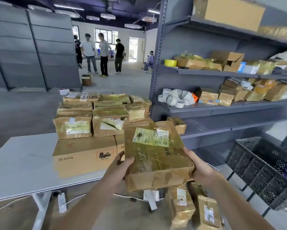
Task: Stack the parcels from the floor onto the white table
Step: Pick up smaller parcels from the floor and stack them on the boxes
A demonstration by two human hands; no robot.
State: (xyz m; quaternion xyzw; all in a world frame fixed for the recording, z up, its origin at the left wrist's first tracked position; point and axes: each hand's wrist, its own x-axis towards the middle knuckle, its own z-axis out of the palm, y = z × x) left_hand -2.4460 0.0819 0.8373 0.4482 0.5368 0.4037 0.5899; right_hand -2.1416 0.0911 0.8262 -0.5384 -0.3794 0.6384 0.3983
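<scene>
Leftmost, the white table surface (23,163) is loaded with a large brown cardboard box (83,156) and a pile of tape-wrapped brown parcels (93,117). Further right, a flat taped brown parcel (156,155) is gripped between the left hand (121,166) and the right hand (199,170), raised near the surface's right end. Below, two taped parcels (189,208) are left on the floor (127,214).

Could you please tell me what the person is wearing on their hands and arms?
The left hand and right hand are bare: no gloves, and no ring, watch or bracelet shows. Both forearms are uncovered to the frame's edge, with no sleeve in view.
</scene>
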